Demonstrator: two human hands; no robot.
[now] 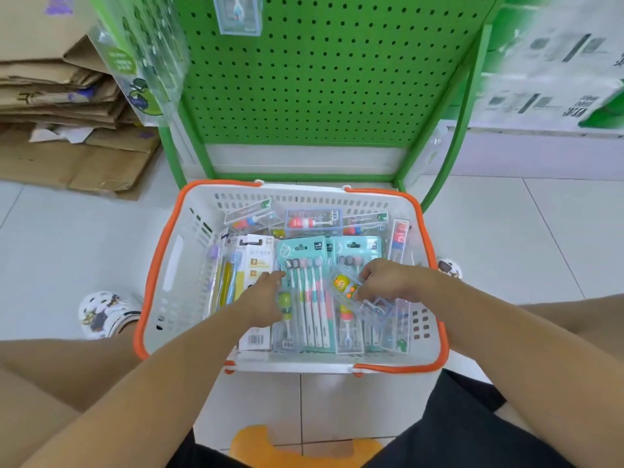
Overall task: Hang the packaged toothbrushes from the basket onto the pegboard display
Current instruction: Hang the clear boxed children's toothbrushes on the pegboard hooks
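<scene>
Green pegboard display carried only one clear toothbrush pack in view, while the basket stayed nearly full, the right hand pinching a cartoon-headed toothbrush case and the left hand reaching, its grip unclear.

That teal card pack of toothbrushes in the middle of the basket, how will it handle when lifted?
The teal multipack looks flat and broad, so probably fairly stiff and light. Its glossy blister front may be slippery. The hang hole at its top suggests that it pinches easily there.
</scene>
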